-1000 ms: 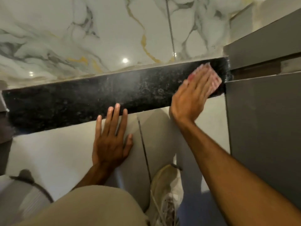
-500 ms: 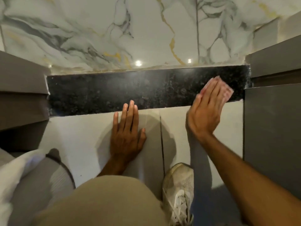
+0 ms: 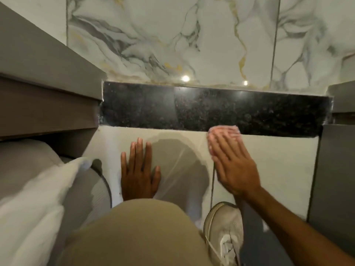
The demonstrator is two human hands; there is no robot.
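Observation:
A black speckled stone skirting strip (image 3: 192, 108) runs along the foot of a white marble wall (image 3: 172, 39). Below it lies a pale floor tile (image 3: 278, 160). My right hand (image 3: 234, 164) lies flat with straight fingers on a pink cloth (image 3: 224, 131), pressing it where the lower edge of the black strip meets the floor. My left hand (image 3: 139, 169) rests flat on the floor tile, fingers straight and together, to the left of the cloth. It holds nothing.
Grey cabinet fronts close the space on the left (image 3: 48, 89) and right (image 3: 338, 179). My beige trouser knee (image 3: 134, 233) and a white sneaker (image 3: 224, 227) fill the bottom. A white cloth-like thing (image 3: 38, 198) and a grey rounded object (image 3: 94, 191) sit at lower left.
My right hand has slid the pink cloth left and down, from the strip's right end to its lower edge. The view has shifted right. My left hand stays planted on the floor.

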